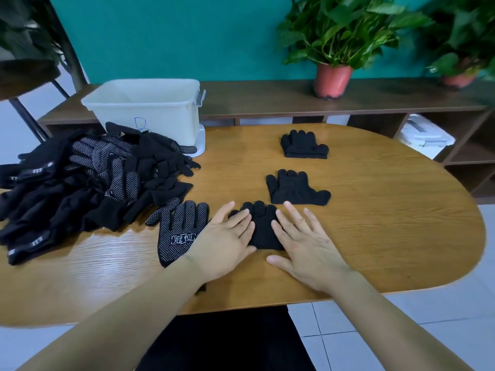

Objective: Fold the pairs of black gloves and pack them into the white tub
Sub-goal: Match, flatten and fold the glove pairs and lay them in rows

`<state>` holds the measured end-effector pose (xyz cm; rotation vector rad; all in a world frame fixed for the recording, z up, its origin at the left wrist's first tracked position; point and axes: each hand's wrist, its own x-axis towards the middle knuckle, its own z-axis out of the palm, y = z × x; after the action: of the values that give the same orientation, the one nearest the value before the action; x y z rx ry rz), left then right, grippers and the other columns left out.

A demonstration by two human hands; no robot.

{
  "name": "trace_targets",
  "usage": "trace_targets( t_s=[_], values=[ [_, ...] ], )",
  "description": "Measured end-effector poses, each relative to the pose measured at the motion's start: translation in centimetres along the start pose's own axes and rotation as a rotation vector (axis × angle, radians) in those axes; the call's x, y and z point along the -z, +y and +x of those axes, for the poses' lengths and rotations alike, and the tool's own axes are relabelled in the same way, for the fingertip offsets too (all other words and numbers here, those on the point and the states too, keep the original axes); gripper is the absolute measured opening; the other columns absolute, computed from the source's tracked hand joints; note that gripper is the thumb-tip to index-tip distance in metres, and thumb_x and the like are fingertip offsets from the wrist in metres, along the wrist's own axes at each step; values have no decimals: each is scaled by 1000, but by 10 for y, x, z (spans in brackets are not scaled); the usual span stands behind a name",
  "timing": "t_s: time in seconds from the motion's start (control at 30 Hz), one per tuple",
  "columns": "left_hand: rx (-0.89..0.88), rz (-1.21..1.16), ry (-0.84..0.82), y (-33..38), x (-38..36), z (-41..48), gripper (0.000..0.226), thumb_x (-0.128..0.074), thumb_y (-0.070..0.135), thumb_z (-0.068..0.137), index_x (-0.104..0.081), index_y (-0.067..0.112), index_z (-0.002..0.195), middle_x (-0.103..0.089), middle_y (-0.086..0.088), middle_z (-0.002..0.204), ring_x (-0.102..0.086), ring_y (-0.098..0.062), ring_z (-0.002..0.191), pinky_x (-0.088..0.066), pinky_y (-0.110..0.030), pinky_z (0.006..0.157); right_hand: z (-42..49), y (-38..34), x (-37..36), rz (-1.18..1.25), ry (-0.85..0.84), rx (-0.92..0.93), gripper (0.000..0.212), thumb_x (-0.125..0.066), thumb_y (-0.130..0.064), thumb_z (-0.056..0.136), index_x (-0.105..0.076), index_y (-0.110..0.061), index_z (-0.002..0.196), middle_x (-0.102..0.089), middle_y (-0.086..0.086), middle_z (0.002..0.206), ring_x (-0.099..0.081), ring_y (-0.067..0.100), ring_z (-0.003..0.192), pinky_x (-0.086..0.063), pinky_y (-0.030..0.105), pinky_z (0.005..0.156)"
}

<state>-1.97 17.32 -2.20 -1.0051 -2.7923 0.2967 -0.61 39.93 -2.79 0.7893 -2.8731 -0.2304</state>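
Soft, even light is filling the room brightly. A pale sheen is glancing off the tabletop (88,261) at 8 o'clock. The heaped gloves (67,188) are losing detail in their blackness. The plant (460,30) at 2 o'clock is blurring, and the wide lens is bowing the edges.

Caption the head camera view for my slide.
Left hand and right hand press a folded black glove pair on the oval wooden table, white plastic tub beyond.

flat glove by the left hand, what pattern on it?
Black with white grip dots and a white printed label, on the flat glove; head view.
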Motion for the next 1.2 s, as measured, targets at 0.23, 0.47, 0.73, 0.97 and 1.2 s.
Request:
trace_targets(
  t_s=[0.23, 0.47, 0.73, 0.97, 1.2],
  values=[
    [31, -46, 14, -10, 5, 3, 58, -26, 44, 100, -74, 14, 115, -71, -1, 122, -60, -11, 124, -11, -52, 115, 16, -18, -1, 51, 274, 6, 51, -53, -34, 86, -64, -4, 126, -68, 8, 124, -52, 23, 131, -36, 43, 111],
    [60, -50, 104, -2, 7, -2, 61, -40, 50, 91, -65, 11, 129, -62, -4, 136, -51, -13, 134, -13, -55, 115, 34, -20, -7, 81, 432, -59, 37, -86, -11, 58, -76, -13, 94, -76, 1, 96, -70, 19, 100, -51, 37, 85],
    [194, -51, 301, 4, -6, 15, 64, -88, 3, 51, -74, 6, 113, -75, -6, 109, -70, -17, 106, -37, -55, 109, 27, -5, -9, 21, 480, -24, 51, -84, -7, 62, -72, -9, 112, -75, 5, 105, -64, 25, 117, -37, 46, 106],
    [196, 3, 379, -9, 28, 33, 63, -83, -1, 55, -72, 5, 117, -74, -7, 111, -70, -17, 106, -45, -63, 100, 40, 14, 17, -33, 579, -11, 50, -83, -6, 61, -74, -11, 110, -75, 4, 104, -64, 24, 116, -40, 50, 107],
    [194, 127, 209, -35, 84, 93, 67, -64, 10, 88, -39, 10, 150, -47, -3, 150, -45, -10, 138, -8, -54, 120, 79, 71, 65, -76, 648, -18, 50, -85, -2, 56, -75, -10, 105, -76, 5, 97, -67, 27, 111, -46, 50, 100]
  ],
)
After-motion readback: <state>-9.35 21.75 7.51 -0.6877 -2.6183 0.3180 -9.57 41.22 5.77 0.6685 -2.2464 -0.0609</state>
